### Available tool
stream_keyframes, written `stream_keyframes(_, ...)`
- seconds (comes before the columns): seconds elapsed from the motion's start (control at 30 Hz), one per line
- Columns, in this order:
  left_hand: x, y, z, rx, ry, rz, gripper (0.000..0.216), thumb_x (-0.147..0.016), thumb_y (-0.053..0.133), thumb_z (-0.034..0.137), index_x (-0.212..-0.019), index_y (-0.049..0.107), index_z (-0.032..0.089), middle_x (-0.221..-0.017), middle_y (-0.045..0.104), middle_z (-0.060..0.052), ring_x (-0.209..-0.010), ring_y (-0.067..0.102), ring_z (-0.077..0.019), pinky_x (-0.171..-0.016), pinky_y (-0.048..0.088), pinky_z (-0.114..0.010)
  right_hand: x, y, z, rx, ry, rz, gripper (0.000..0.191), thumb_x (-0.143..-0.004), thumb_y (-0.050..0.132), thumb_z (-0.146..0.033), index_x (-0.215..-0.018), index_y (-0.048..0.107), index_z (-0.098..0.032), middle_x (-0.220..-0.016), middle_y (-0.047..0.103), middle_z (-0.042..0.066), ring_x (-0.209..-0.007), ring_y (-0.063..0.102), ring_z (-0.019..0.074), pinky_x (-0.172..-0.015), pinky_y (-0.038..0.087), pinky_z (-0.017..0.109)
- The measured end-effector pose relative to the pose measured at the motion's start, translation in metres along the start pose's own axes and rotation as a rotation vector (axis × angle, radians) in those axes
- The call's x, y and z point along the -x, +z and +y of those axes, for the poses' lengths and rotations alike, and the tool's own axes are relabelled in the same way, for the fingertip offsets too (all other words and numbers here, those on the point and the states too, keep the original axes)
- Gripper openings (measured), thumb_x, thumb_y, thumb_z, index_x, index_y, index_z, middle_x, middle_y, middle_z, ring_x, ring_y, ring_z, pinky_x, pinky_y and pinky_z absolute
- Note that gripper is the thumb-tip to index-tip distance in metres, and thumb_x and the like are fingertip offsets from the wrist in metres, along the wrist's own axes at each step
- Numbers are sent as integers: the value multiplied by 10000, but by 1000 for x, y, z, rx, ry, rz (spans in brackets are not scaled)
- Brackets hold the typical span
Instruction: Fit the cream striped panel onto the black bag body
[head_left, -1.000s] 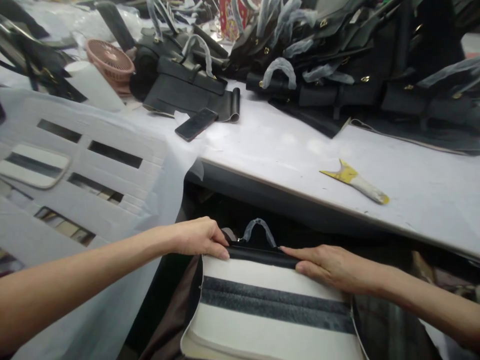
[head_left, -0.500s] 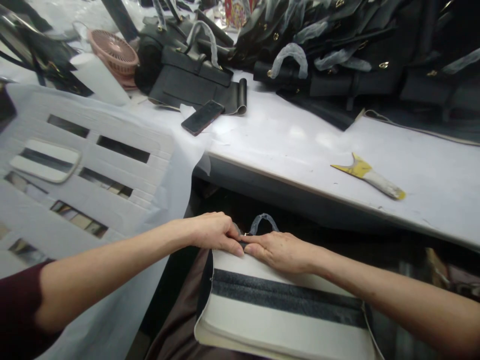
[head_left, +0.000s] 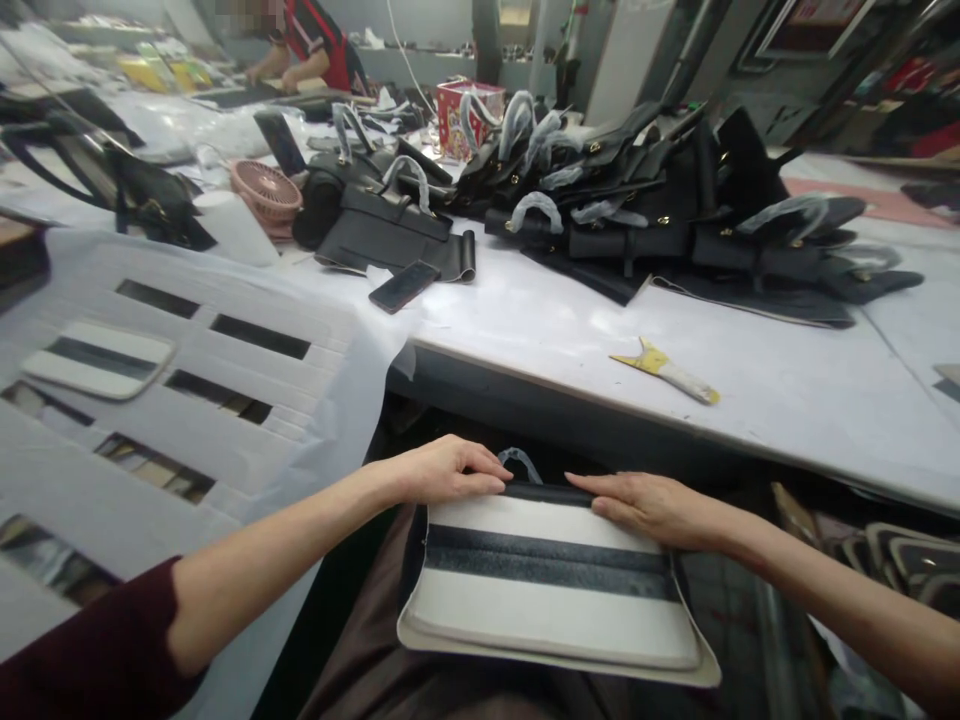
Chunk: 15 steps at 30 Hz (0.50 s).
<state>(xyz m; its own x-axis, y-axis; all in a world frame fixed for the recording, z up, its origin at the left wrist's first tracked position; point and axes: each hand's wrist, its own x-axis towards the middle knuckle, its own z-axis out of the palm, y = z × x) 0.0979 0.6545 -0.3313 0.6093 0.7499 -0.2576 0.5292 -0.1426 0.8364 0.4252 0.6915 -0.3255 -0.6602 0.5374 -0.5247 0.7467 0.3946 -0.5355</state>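
A dark handbag (head_left: 551, 491) rests on the lap with its flap (head_left: 555, 620) toward me. The flap's pale inner side shows, crossed by a black strip. A plastic-wrapped handle (head_left: 519, 462) stands up behind the top fold. My left hand (head_left: 454, 470) grips the left part of that fold, thumb on the near side and fingers over the top. Along the right part of the fold lies my right hand (head_left: 649, 508), its fingers stretched out and touching the bag.
A yellow-and-white tool with a forked end (head_left: 664, 370) lies on the white table (head_left: 517, 330). Black handbags (head_left: 645, 200) are piled behind it. A phone (head_left: 403, 287) and a pink fan (head_left: 266, 195) are further left. On a slotted board (head_left: 247, 290) lies a pale striped flap piece (head_left: 101, 358). Another person (head_left: 315, 50) works far back.
My right hand has slid rightward along the top fold, away from my left hand, and its fingers have straightened. My left hand stays on the fold. The view has tilted up.
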Motion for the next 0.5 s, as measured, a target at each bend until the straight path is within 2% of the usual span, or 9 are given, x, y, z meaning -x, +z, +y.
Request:
stream_keyframes(0.07, -7, 9, 3, -56, -65, 39, 341, -892, 564, 446, -1171, 703, 308, -1199, 691, -22, -1095, 629, -222, -941, 442, -259, -4, 8, -4, 34, 1, 66, 507, -993, 321, -522, -1462, 419, -354, -1411, 523, -9, -1246, 544, 300, -1051, 427, 455)
stream_keyframes(0.17, -16, 13, 3, -184, -208, 19, 360, -849, 601, 488, -1172, 694, 357, -1074, 736, -13, -993, 661, -242, -834, 466, -275, -16, 15, -12, 120, 67, 93, 511, -995, 277, -556, -1434, 464, -371, -1343, 586, 8, -1179, 592, 324, -980, 470, 498)
stream_keyframes(0.23, -19, 10, 5, -234, -223, -3, 361, -833, 625, 479, -1164, 697, 357, -1120, 718, -5, -1017, 646, -241, -850, 456, -276, -21, 15, -16, 186, 52, 106, 489, -986, 341, -536, -1415, 494, -356, -1337, 591, 22, -1202, 574, 331, -1032, 412, 552)
stream_keyframes(0.3, -17, 11, 13, -286, -168, 52, 359, -822, 654, 395, -1173, 689, 328, -1249, 654, -2, -1114, 595, -243, -943, 420, -291, -17, 12, -21, 213, -2, 215, 474, -975, 414, -480, -1407, 512, -309, -1376, 558, 30, -1274, 514, 316, -1114, 304, 578)
stream_keyframes(0.33, -13, 15, 19, -316, -127, 115, 344, -828, 651, 340, -1169, 684, 309, -1278, 629, -4, -1146, 568, -240, -984, 397, -303, -9, 13, -24, 196, -25, 313, 469, -976, 427, -453, -1403, 518, -282, -1394, 541, 31, -1304, 486, 298, -1143, 266, 565)
stream_keyframes(0.4, 1, 32, 37, -349, -40, 277, 246, -858, 613, 261, -1094, 682, 267, -1197, 644, -21, -1118, 559, -226, -999, 387, -328, 15, 25, -31, 87, -34, 591, 449, -986, 424, -429, -1375, 547, -241, -1386, 552, 35, -1318, 473, 259, -1166, 268, 505)
stream_keyframes(0.47, 19, 60, 56, -309, 25, 388, 114, -903, 573, 279, -954, 666, 236, -1028, 661, -34, -1010, 576, -213, -936, 417, -341, 46, 52, -36, -102, 4, 907, 406, -991, 431, -425, -1306, 597, -228, -1352, 582, 39, -1297, 493, 234, -1165, 306, 442)
stream_keyframes(0.5, 27, 77, 65, -267, 43, 390, 113, -917, 570, 308, -916, 651, 229, -991, 654, -39, -975, 577, -212, -903, 426, -345, 60, 72, -37, -214, 45, 1054, 383, -987, 449, -426, -1271, 613, -228, -1345, 585, 46, -1289, 499, 233, -1157, 328, 423)
